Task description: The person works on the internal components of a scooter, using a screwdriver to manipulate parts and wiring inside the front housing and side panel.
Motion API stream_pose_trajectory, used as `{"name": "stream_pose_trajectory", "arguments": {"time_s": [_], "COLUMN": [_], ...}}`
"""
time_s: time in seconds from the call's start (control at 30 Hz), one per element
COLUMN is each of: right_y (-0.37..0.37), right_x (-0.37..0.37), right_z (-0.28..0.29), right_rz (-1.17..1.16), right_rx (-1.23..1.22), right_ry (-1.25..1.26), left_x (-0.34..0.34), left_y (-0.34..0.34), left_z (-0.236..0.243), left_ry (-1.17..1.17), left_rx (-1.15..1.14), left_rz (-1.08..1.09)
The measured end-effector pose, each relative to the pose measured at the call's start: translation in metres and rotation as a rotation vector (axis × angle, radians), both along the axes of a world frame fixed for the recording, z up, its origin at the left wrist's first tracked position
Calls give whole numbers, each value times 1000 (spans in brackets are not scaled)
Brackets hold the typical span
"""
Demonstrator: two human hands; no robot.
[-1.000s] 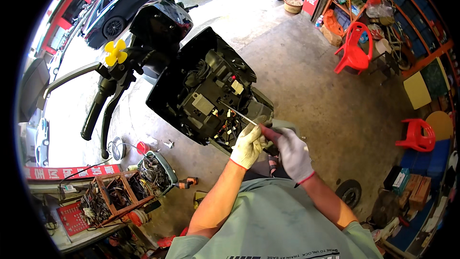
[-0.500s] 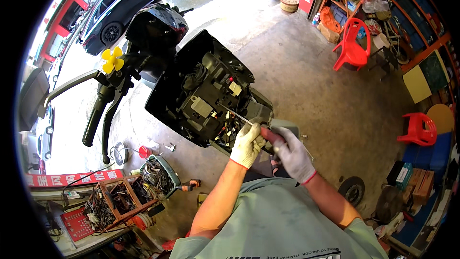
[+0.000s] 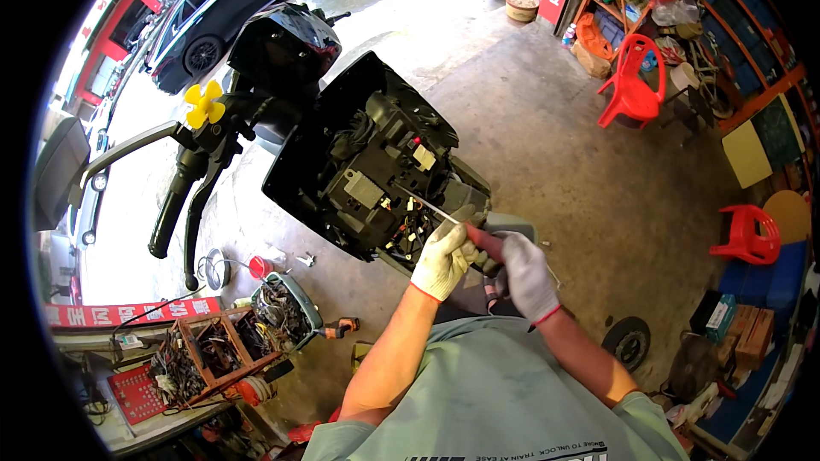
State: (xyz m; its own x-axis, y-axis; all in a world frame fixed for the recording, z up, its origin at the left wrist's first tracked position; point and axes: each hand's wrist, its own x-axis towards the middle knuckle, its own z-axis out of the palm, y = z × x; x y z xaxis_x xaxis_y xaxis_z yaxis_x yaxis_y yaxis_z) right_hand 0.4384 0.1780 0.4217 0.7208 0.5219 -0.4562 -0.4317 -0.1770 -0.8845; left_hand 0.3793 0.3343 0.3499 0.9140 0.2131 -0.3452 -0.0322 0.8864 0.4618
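Both my hands wear pale work gloves and are on one screwdriver (image 3: 486, 242) with a red handle and a long thin metal shaft. My right hand (image 3: 528, 277) is wrapped round the handle's back end. My left hand (image 3: 442, 258) is closed round the front, where handle and shaft meet. The shaft slants up and left into the open black front body (image 3: 359, 188) of a scooter, its tip by dark plastic parts. Close to the shaft are a grey metal box (image 3: 365, 189), a pale connector (image 3: 424, 157) and loose wires with small plugs (image 3: 413, 229).
The handlebar grip (image 3: 171, 209) and brake lever, with a yellow pinwheel (image 3: 205, 104), stick out left. At lower left, a bench holds a wooden tray (image 3: 222, 350) of tools beside a cordless drill (image 3: 340, 328). Red chairs (image 3: 634, 81) and a small tyre (image 3: 627, 341) are at right.
My right hand has turned on the handle, and its fingers are curled more tightly. My left hand stays at the front of the screwdriver. The whole view has shifted slightly.
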Motion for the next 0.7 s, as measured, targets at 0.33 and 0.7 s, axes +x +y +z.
{"name": "stream_pose_trajectory", "arguments": {"time_s": [0.33, 0.7], "right_y": [-8, -3], "right_x": [15, 7], "right_z": [-10, -10], "right_rz": [61, -29], "right_rx": [70, 152], "right_ry": [40, 63], "left_x": [4, 3], "left_y": [-2, 2], "left_z": [11, 6], "left_ry": [64, 89], "left_rx": [54, 134], "left_rz": [-3, -47]}}
